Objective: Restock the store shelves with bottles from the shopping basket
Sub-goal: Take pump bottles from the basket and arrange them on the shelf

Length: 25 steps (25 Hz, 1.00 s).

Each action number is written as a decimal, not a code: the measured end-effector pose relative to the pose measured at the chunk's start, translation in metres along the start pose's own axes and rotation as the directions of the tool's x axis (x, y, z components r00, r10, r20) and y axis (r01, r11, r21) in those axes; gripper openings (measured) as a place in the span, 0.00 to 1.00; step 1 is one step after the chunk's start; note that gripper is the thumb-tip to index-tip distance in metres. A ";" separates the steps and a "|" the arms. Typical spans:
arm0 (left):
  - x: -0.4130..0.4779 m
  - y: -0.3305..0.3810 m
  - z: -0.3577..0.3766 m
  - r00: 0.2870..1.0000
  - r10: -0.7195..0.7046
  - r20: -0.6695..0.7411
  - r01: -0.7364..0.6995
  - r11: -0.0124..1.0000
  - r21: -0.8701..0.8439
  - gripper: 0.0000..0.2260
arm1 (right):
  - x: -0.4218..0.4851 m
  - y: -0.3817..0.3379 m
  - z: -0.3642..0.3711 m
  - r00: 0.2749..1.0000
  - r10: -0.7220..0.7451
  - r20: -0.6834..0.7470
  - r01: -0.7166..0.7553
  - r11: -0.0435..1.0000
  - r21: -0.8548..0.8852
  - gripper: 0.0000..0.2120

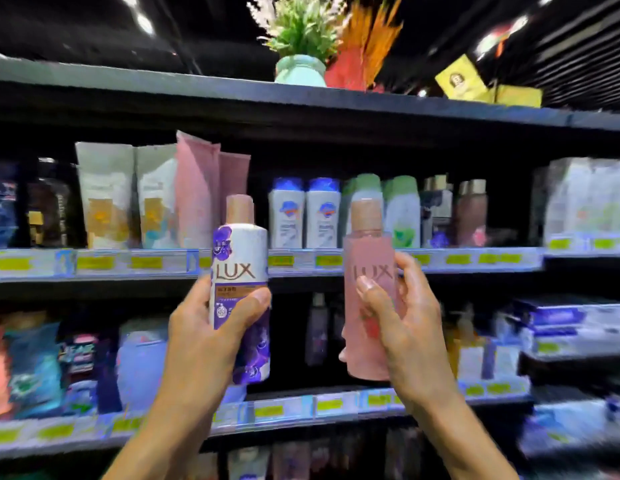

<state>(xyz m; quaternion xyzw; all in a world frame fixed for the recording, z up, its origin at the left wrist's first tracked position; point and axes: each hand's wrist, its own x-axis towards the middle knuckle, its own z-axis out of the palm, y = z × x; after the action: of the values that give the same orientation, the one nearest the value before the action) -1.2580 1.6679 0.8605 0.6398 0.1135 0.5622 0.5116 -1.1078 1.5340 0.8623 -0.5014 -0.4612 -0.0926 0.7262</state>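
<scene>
My left hand (211, 327) grips a white and purple LUX bottle (241, 258) with a tan cap, held upright in front of the shelves. My right hand (405, 313) grips a clear pink LUX bottle (367, 258) with a tan cap, also upright. Both bottles are raised to about the level of the middle shelf edge (301, 261). A dark gap (260, 209) in the row on that shelf lies just behind the purple bottle. The shopping basket is out of view.
The middle shelf holds refill pouches (104, 195) at left, blue-capped bottles (303, 213), green-capped bottles (398, 209) and dark bottles (454, 213). A potted plant (301, 67) stands on top. The lower shelf (284, 408) carries pouches, bottles and boxes.
</scene>
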 end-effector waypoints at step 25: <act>0.105 -0.013 0.363 0.969 0.218 0.116 -0.241 0.939 0.246 0.17 | 0.236 0.065 -0.287 0.995 -0.042 0.090 0.036 0.997 0.061 0.11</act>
<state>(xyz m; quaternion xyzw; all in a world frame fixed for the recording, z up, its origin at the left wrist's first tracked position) -0.9127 1.5580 0.9697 0.7337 0.0879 0.5701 0.3591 -0.7720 1.4087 0.9801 -0.4742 -0.5061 -0.0702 0.7170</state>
